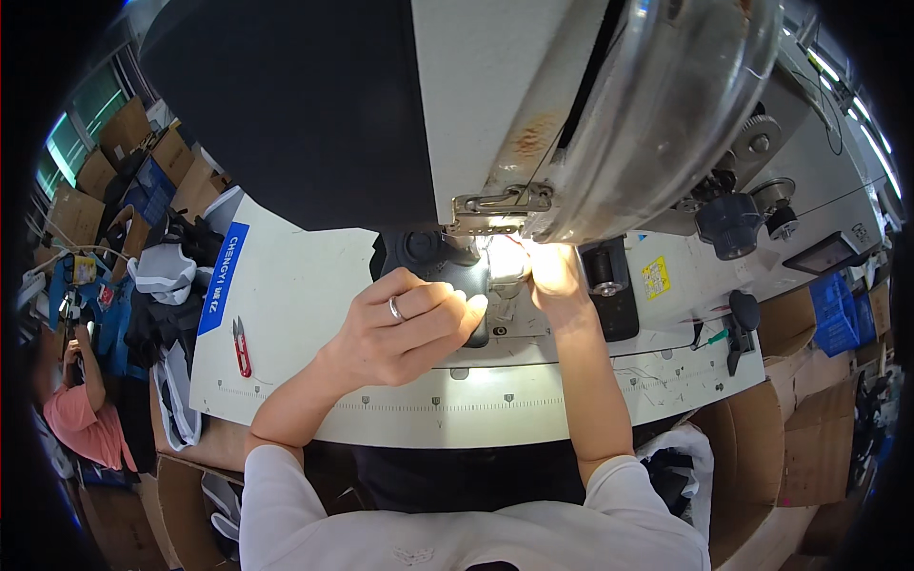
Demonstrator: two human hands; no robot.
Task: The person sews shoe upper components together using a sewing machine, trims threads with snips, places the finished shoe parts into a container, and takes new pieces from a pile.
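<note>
A white sewing machine point(486, 114) stands right in front of me, its metal needle parts point(495, 211) lit by a bright lamp. My left hand point(405, 328), with a ring on one finger, is curled closed at the edge of a dark, moulded-looking piece point(419, 251) lying left of the needle. The thumb and fingertips press together over that piece. Close to the needle on the right is my right hand point(557, 276); glare and the machine head hide most of its fingers, so I cannot make out what it holds.
Red-handled thread snips point(242, 350) lie left on the white table point(305, 285), which has a ruler along its front edge. Open cardboard boxes point(738, 447) flank me. Dark and white pieces point(171, 276) pile up at left, where another person in pink point(86, 409) sits.
</note>
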